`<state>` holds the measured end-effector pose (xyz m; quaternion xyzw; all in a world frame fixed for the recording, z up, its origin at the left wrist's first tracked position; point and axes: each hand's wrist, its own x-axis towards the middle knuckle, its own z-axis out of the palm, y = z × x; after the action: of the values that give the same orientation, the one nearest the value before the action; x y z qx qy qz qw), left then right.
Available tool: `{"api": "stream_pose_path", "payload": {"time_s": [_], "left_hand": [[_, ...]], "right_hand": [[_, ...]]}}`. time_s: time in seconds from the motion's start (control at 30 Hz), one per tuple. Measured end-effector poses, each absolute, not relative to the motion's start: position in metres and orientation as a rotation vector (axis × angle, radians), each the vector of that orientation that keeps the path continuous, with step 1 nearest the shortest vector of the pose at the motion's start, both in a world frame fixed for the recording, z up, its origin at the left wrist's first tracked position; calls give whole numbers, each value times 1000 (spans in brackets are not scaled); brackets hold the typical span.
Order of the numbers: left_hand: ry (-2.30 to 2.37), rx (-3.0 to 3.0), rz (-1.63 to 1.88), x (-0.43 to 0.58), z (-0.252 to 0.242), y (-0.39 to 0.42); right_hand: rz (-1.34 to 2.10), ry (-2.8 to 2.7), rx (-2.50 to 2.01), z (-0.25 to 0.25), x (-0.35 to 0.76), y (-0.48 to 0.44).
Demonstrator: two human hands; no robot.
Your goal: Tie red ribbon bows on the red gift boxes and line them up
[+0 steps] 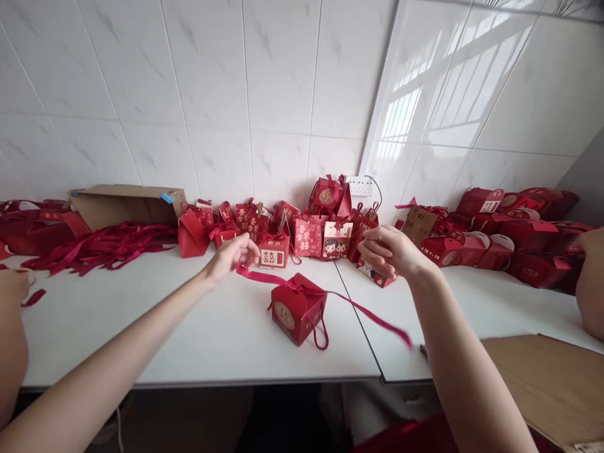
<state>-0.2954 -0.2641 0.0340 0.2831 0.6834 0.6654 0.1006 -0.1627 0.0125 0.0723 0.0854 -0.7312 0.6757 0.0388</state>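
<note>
A red gift box [297, 311] with a round gold emblem and a dark red cord loop stands on the white table. A red ribbon [368, 313] crosses its top, its right end hanging free in the air. My left hand [233, 257] is left of the box, with fingers curled and pinched at the ribbon's left end. To the box's upper right, my right hand [391, 250] is raised with its fingers bent and apart, and nothing shows between them.
Finished-looking red boxes [309, 236] line the tiled wall. Loose ribbons [108, 245] lie before an open cardboard box [127, 204] at left. More red boxes [533, 233] are piled right, beyond flat cardboard [542, 384]. Other people's arms show at both edges.
</note>
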Motion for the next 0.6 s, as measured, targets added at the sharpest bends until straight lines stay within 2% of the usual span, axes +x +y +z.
{"api": "stream_pose_path", "payload": {"time_s": [0.13, 0.27, 0.47, 0.6], "left_hand": [[2523, 930, 1467, -288, 7, -266], [2632, 1018, 1190, -265, -10, -250], [2327, 1036, 1176, -263, -17, -253], [2140, 1101, 1134, -259, -17, -262]], "right_hand": [[1593, -2785, 11, 45, -179, -1], [1141, -3155, -56, 15, -198, -24], [1035, -3111, 43, 6, -192, -27], [1036, -3076, -49, 6, -189, -29]]}}
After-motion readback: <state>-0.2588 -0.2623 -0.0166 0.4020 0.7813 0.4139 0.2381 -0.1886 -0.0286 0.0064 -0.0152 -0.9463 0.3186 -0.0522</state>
